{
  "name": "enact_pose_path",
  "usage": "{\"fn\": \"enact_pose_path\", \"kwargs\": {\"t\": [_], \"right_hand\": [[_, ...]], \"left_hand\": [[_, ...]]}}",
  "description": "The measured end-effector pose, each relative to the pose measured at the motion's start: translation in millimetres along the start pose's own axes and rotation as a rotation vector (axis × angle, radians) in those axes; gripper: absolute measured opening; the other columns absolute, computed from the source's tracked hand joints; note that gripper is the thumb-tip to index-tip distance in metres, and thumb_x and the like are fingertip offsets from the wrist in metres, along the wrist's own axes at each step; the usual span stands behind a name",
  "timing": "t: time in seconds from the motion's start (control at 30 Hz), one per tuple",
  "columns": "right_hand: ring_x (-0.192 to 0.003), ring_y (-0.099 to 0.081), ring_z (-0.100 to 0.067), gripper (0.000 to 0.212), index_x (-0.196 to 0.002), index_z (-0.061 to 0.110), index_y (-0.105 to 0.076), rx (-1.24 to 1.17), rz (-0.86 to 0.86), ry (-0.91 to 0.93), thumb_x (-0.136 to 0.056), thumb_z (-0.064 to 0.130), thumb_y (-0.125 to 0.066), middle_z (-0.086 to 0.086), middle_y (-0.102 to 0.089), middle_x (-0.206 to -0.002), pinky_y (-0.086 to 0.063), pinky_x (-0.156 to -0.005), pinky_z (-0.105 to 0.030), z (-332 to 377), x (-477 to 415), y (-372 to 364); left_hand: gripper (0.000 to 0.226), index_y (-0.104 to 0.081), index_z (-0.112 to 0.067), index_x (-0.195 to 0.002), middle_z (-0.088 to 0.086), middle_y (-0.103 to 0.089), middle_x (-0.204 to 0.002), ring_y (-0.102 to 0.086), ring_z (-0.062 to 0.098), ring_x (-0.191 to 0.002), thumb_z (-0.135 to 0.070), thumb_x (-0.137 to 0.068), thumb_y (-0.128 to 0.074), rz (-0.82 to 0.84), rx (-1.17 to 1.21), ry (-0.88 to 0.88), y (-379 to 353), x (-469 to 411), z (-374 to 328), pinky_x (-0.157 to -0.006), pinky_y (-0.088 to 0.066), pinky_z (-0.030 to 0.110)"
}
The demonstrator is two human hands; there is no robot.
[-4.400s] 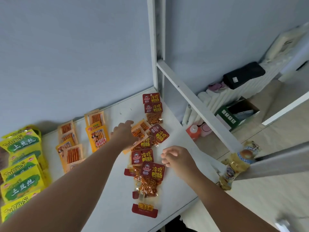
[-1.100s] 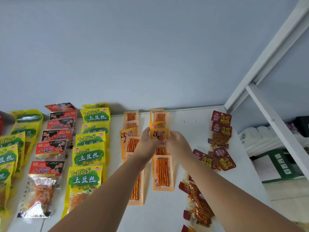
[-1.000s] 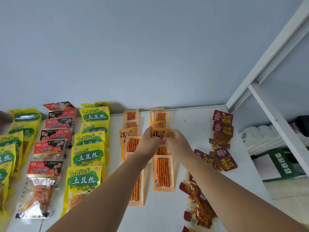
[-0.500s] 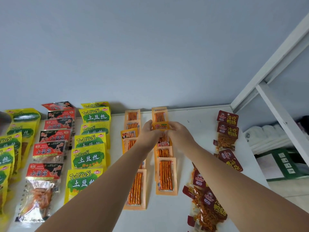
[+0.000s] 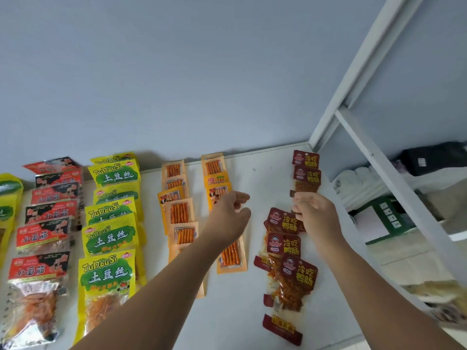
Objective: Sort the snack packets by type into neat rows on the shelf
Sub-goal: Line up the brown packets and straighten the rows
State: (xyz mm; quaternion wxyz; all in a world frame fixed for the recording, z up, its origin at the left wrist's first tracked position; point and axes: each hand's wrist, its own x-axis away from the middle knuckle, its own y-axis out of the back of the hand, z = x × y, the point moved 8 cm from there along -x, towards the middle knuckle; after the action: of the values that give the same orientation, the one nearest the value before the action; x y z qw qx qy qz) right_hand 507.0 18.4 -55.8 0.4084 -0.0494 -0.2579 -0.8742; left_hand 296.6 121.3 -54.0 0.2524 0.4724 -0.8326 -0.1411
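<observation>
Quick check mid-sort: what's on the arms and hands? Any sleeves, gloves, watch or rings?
Nothing worn shows. The left hand and right hand are bare, with no gloves or visible rings. The left forearm and right forearm are uncovered down to the frame's edge: no sleeves, watch or bands.

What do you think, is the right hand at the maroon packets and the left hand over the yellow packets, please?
No: the head view shows the left hand over the orange stick packets, not yellow; the right hand is at the maroon packets.
</observation>
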Motion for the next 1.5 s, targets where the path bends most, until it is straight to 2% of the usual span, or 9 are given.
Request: {"fn": "enact_pose_path", "kwargs": {"t": [0.2, 0.43, 0.57, 0.67, 0.8, 0.97, 1.1, 1.23, 1.5], "right_hand": [[-0.108, -0.065, -0.015, 0.017, -0.109, 0.03, -0.065, 0.018, -0.107, -0.071, -0.096, 0.024, -0.054, 0.004, -0.07, -0.116, -0.055, -0.094, -0.038, -28, 2, 45], [-0.102, -0.053, -0.009, 0.036, -0.131, 0.024, -0.06, 0.11, -0.072, -0.145, -0.094, 0.024, -0.056, 0.004, -0.063, -0.131, -0.036, -0.06, -0.017, -31, -58, 65], [-0.098, -0.056, -0.008, 0.046, -0.141, 0.02, -0.052, 0.086, 0.049, -0.173, -0.096, 0.028, -0.059, 0.0, -0.059, -0.137, -0.038, -0.063, -0.018, -29, -92, 49], [-0.108, -0.061, -0.015, 0.048, -0.14, 0.021, -0.052, 0.074, 0.051, -0.201, -0.095, 0.031, -0.062, 0.0, -0.061, -0.131, -0.046, -0.067, -0.022, -31, -109, 43], [-0.089, -0.067, -0.008, 0.03, -0.119, 0.023, -0.062, 0.117, 0.063, -0.172, -0.094, 0.04, -0.065, 0.008, -0.071, -0.106, -0.044, -0.059, -0.021, -34, -124, 38], [-0.084, -0.066, -0.006, 0.027, -0.109, 0.023, -0.063, 0.168, 0.081, -0.05, -0.093, 0.045, -0.067, 0.01, -0.07, -0.095, -0.05, -0.064, -0.022, -20, -130, 23], [-0.086, -0.07, -0.008, 0.029, -0.116, 0.021, -0.063, 0.088, 0.131, -0.005, -0.094, 0.038, -0.068, 0.006, -0.072, -0.103, -0.053, -0.062, -0.018, -5, -134, 3], [-0.092, -0.069, -0.011, 0.029, -0.117, 0.022, -0.06, 0.064, 0.149, 0.024, -0.093, 0.037, -0.069, 0.01, -0.068, -0.102, -0.058, -0.081, -0.03, 10, -140, -14], [-0.09, -0.067, -0.008, 0.013, -0.109, 0.029, -0.061, 0.058, 0.177, 0.014, -0.098, 0.036, -0.063, 0.016, -0.067, -0.096, -0.051, -0.066, -0.02, 28, -148, -31]], "left_hand": [[0.031, -0.062, -0.027, -0.128, -0.01, -0.064, -0.126, -0.058, 0.007, -0.112, -0.026, -0.097, -0.062, 0.084, -0.038, -0.048, -46, -17, -20, -0.088, -0.044, 0.021], [0.043, -0.058, -0.021, -0.137, -0.004, -0.063, -0.134, -0.059, 0.012, -0.119, -0.025, -0.095, -0.065, 0.078, -0.019, 0.002, -90, -68, -55, -0.095, -0.046, 0.024], [0.057, -0.048, -0.017, -0.146, -0.003, -0.06, -0.132, -0.058, 0.01, -0.102, -0.026, -0.095, -0.069, 0.054, 0.039, 0.109, -106, -101, -63, -0.066, -0.039, 0.01], [0.062, -0.044, -0.015, -0.148, -0.005, -0.063, -0.122, -0.065, 0.006, -0.087, -0.025, -0.094, -0.071, 0.087, 0.099, 0.164, -121, -120, -68, -0.058, -0.044, 0.013], [0.045, -0.053, -0.012, -0.141, -0.003, -0.069, -0.114, -0.067, 0.003, -0.064, -0.021, -0.098, -0.064, 0.065, 0.129, 0.242, -121, -136, -66, -0.042, -0.044, 0.01], [0.02, -0.07, -0.022, -0.108, -0.01, -0.071, -0.086, -0.065, 0.005, -0.068, -0.032, -0.104, -0.054, 0.106, 0.11, 0.203, -116, -140, -61, -0.041, -0.041, 0.007], [0.017, -0.065, -0.023, -0.111, -0.006, -0.075, -0.097, -0.072, 0.007, -0.079, -0.036, -0.102, -0.058, 0.039, 0.232, 0.257, -92, -136, -44, -0.049, -0.049, 0.013], [0.014, -0.063, -0.024, -0.111, -0.005, -0.077, -0.099, -0.076, 0.009, -0.077, -0.032, -0.1, -0.065, -0.094, 0.332, 0.279, -59, -136, -28, -0.055, -0.055, 0.019], [0.006, -0.068, -0.024, -0.097, -0.003, -0.075, -0.087, -0.074, 0.009, -0.07, -0.025, -0.1, -0.063, -0.209, 0.197, 0.332, -21, -146, -5, -0.057, -0.061, 0.024]]}}
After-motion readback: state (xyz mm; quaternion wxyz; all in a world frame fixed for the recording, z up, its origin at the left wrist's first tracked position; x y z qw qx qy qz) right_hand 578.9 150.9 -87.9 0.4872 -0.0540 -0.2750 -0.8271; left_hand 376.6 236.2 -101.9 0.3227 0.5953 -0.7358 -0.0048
